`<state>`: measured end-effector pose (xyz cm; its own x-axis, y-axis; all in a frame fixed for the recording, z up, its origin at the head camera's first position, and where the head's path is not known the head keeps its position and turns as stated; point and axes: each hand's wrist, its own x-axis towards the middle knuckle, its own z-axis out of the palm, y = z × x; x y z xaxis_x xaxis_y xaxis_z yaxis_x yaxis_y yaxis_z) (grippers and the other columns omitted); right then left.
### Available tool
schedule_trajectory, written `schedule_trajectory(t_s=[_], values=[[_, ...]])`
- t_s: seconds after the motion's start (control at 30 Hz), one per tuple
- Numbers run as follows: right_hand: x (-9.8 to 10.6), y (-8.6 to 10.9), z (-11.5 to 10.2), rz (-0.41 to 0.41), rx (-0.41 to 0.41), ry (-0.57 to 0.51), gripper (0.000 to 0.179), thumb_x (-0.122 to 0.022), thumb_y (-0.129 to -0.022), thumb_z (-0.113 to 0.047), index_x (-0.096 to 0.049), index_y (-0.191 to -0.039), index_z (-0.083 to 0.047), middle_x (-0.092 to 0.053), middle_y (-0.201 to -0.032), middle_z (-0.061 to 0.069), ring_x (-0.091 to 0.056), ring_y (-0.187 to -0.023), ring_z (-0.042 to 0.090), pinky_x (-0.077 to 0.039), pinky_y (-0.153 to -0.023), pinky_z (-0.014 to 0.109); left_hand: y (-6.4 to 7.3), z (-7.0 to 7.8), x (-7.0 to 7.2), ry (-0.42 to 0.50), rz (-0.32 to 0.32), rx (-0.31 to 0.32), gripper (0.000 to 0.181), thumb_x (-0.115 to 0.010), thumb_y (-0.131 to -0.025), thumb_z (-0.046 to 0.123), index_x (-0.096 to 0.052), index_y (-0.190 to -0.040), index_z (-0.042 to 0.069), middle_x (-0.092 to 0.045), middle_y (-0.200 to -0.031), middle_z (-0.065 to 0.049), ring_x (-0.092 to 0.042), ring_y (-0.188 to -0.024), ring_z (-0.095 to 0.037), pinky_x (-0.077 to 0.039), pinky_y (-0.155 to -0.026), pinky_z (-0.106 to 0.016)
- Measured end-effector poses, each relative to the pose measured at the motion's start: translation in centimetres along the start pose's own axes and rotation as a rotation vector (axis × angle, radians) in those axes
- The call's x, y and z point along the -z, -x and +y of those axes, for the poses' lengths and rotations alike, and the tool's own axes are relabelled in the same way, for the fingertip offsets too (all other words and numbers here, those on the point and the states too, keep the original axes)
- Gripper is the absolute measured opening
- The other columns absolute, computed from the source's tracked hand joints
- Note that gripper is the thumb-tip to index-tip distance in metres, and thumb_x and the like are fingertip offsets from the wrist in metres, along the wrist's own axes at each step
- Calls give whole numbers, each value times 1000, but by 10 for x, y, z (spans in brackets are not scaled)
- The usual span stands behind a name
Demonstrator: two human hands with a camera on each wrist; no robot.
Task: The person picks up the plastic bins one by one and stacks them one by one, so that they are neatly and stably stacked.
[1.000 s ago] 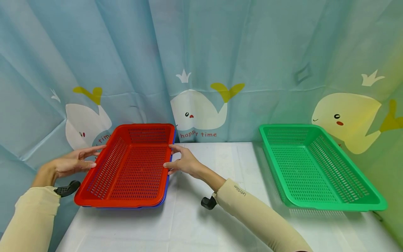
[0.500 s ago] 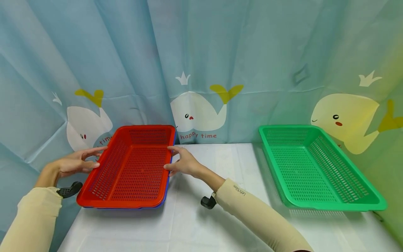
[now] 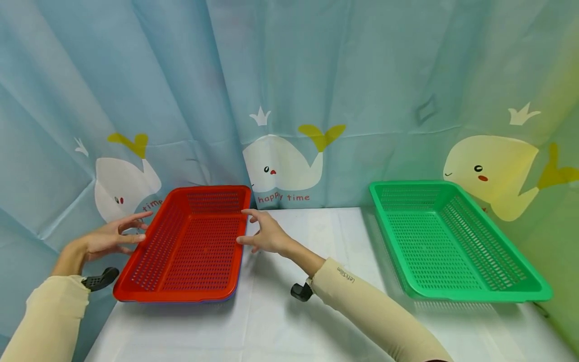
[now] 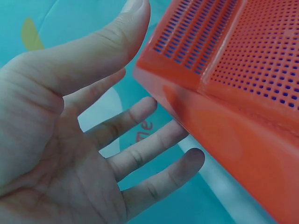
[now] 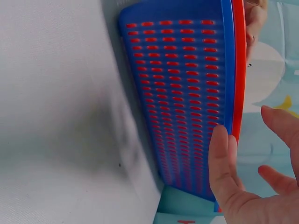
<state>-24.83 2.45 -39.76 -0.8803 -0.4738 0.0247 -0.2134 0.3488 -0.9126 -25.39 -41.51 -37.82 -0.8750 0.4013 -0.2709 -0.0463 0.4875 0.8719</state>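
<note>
A red perforated plastic basket (image 3: pixel 205 251) sits nested in a blue one on the left of the table. The blue basket (image 5: pixel 175 79) shows its slotted side in the right wrist view, with a thin line of red rim above its own. My left hand (image 3: pixel 106 239) is at the red basket's left rim, fingers spread, thumb tip overlapping the edge. In the left wrist view its palm faces the rim and holds nothing. At the opposite rim, my right hand (image 3: pixel 269 234) has its fingers parted and thumb over the edge. Its lower fingers (image 5: pixel 219 154) overlap the blue side.
A green perforated basket (image 3: pixel 427 246) stands on the right of the white-covered table (image 3: pixel 312 261). Behind the table hangs a blue-green curtain (image 3: pixel 289 75) printed with whales. Black wrist mounts show at both sleeves.
The red basket has settled closer into the blue one, whose rim shows less at the right. Both hands have loosened, their fingers spreading at the rims. The view has shifted slightly.
</note>
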Motion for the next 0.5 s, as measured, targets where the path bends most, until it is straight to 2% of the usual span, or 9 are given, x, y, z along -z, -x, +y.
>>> schedule_trajectory(t_s=[0.17,0.4,0.5], values=[[-1,0,1,14,-6,20,78,-81,-90,-15,-41,-157,-13,-46,-144,24,-73,-71,35,-59,-66,30,0,-4,-2,19,7,14,78,-62,-102,17,-16,-165,16,-24,-153,-31,-61,-114,-30,-59,-88,-54],[-3,0,3,34,-9,-9,75,-80,-92,-18,-43,-156,-14,-40,-149,25,-72,-80,17,-62,-69,36,1,-10,-6,60,11,39,82,-62,-103,20,-10,-166,15,-18,-159,-35,-49,-128,-38,-55,-92,-62],[-5,-2,6,21,-18,-70,75,-79,-92,-17,-42,-157,-13,-37,-153,26,-74,-87,25,-63,-75,42,3,-12,-8,91,6,43,82,-60,-104,18,-7,-166,14,-15,-160,-35,-52,-127,-36,-54,-93,-62]])
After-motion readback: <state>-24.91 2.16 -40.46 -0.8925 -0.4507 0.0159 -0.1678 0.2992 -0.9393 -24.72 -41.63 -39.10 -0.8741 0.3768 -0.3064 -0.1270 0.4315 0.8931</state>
